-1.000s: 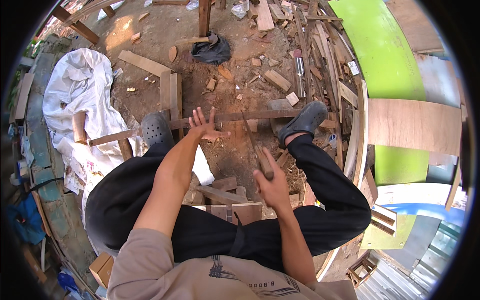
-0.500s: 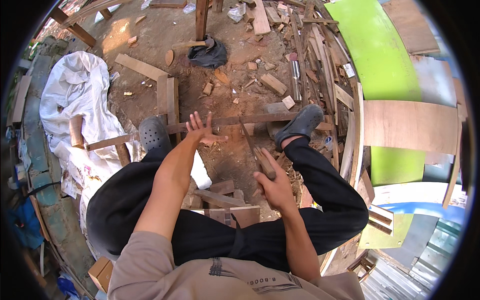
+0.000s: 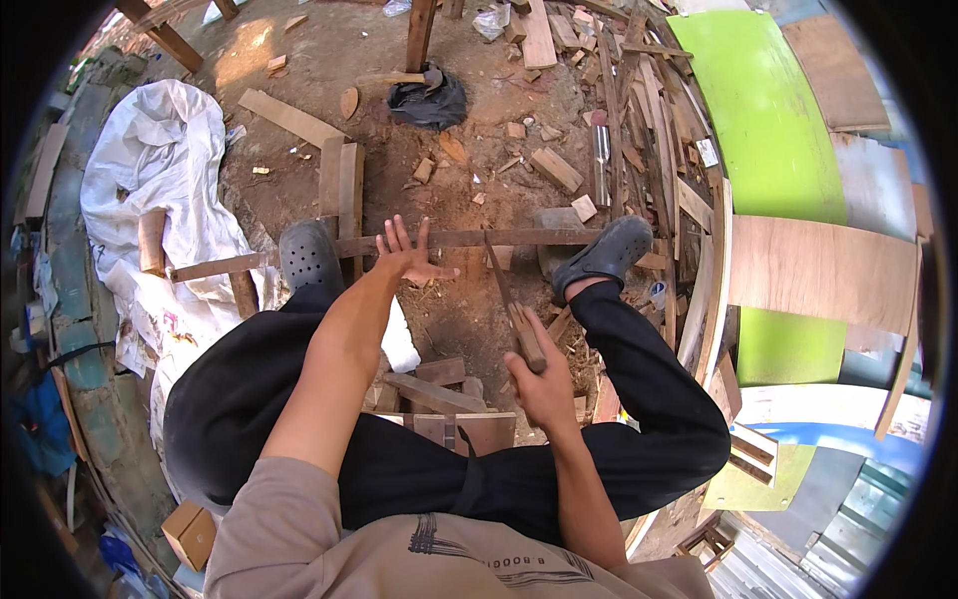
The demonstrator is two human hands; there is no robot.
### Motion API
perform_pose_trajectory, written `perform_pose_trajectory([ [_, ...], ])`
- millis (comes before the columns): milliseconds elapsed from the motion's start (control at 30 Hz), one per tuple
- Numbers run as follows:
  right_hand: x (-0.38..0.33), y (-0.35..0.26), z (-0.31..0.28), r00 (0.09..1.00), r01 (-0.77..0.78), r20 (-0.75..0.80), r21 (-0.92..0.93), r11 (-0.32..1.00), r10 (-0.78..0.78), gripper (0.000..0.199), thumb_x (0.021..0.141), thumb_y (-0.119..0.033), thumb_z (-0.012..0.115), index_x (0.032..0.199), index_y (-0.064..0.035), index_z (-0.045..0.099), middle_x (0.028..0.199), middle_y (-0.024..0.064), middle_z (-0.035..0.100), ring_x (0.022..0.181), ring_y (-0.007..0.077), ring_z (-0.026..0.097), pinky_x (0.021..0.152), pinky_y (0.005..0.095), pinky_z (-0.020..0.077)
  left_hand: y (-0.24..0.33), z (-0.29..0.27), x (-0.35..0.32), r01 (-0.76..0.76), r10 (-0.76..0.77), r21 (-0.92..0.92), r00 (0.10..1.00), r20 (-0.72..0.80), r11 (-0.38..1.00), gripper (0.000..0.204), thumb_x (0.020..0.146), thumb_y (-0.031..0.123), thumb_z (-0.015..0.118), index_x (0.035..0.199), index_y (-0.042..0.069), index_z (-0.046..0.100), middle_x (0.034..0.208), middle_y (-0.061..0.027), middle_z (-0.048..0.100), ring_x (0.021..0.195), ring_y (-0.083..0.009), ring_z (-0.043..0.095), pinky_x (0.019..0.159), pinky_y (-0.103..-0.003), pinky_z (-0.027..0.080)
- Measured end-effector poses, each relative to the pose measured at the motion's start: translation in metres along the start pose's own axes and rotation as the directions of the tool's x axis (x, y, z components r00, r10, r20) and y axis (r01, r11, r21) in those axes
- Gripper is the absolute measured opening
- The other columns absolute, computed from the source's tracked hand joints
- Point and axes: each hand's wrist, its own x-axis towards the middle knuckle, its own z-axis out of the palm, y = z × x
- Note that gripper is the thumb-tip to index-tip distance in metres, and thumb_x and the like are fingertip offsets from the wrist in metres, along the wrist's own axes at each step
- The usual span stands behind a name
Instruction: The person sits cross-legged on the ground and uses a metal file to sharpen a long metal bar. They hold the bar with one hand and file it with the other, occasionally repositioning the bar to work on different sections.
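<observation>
A long, narrow brown wood strip (image 3: 359, 244) lies crosswise in front of me, passing beneath both of my dark clogs. My left hand (image 3: 407, 258) presses on the strip between the feet, fingers spread and thumb stretched to the right. In my right hand (image 3: 544, 389) is a hand saw (image 3: 507, 290), gripped by its wooden handle. Its narrow blade, seen almost edge-on, points away from me and crosses the strip just right of my left hand. Whether the teeth have bitten into the wood is too small to tell.
Wood offcuts (image 3: 439, 391) lie between my legs, and more blocks (image 3: 556, 170) are scattered ahead. A white sack (image 3: 155, 150) lies at left. Long boards (image 3: 654, 130) and green panels (image 3: 763, 110) line the right. A wooden post (image 3: 419, 35) stands in front, near a black plastic bag (image 3: 429, 103).
My right hand has drawn the saw slightly back toward me. My left hand keeps its place on the strip, and the whole view has shifted a little.
</observation>
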Motion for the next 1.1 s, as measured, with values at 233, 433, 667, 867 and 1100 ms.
perform_pose_trajectory([
  [233,0.030,0.004,0.011,0.998,-0.064,0.015,0.074,0.995,0.063,0.068,0.088,-0.007,0.063,0.152,-0.0050,0.041,0.095,0.0123,0.068,0.075,0.0178,0.063,0.070,0.0316,0.0510,-0.004,0.007,0.003,-0.004,0.004,-0.020,1.000,-0.020,1.000,0.148,0.060,0.099,0.056,0.158,0.022,-0.025,0.155,-0.0327,-0.035,0.143,-0.0474,-0.037,0.114,-0.068,-0.010],
  [433,-0.020,-0.030,-0.017,0.982,-0.179,0.091,0.204,0.962,0.164,0.070,0.087,-0.007,0.063,0.153,-0.0032,0.041,0.076,0.0061,0.063,0.054,0.0117,0.054,0.051,0.0284,0.0441,-0.004,-0.002,0.000,0.020,-0.020,0.002,0.999,0.028,1.000,0.149,0.060,0.098,0.057,0.158,0.021,-0.024,0.155,-0.0341,-0.035,0.143,-0.0484,-0.036,0.113,-0.068,-0.010],
  [667,0.012,0.006,-0.004,0.983,-0.176,0.083,0.143,0.974,0.166,0.068,0.088,-0.010,0.064,0.152,-0.0014,0.042,0.071,0.0065,0.063,0.052,0.0125,0.055,0.049,0.0301,0.0449,-0.004,-0.014,0.001,0.007,-0.007,0.009,1.000,-0.006,1.000,0.147,0.062,0.096,0.057,0.158,0.020,-0.024,0.154,-0.0347,-0.036,0.142,-0.0485,-0.037,0.114,-0.066,-0.009],
  [867,-0.063,-0.019,-0.038,0.999,-0.032,-0.001,0.009,0.999,0.032,0.066,0.090,-0.011,0.065,0.151,-0.0013,0.042,0.117,0.0234,0.069,0.090,0.0224,0.069,0.079,0.0326,0.0540,-0.001,0.002,0.001,0.003,-0.003,0.024,1.000,-0.003,1.000,0.145,0.064,0.095,0.058,0.158,0.021,-0.024,0.154,-0.0347,-0.036,0.142,-0.0490,-0.037,0.114,-0.067,-0.009],
  [1100,-0.031,-0.019,-0.037,0.994,0.099,-0.049,0.076,0.992,-0.096,0.066,0.090,-0.012,0.065,0.150,-0.0010,0.043,0.125,0.0262,0.066,0.097,0.0237,0.070,0.080,0.0323,0.0538,0.000,0.007,0.008,0.000,0.001,0.042,0.999,-0.033,0.999,0.147,0.062,0.097,0.057,0.159,0.019,-0.022,0.153,-0.0392,-0.033,0.140,-0.0543,-0.035,0.110,-0.072,-0.010],
])
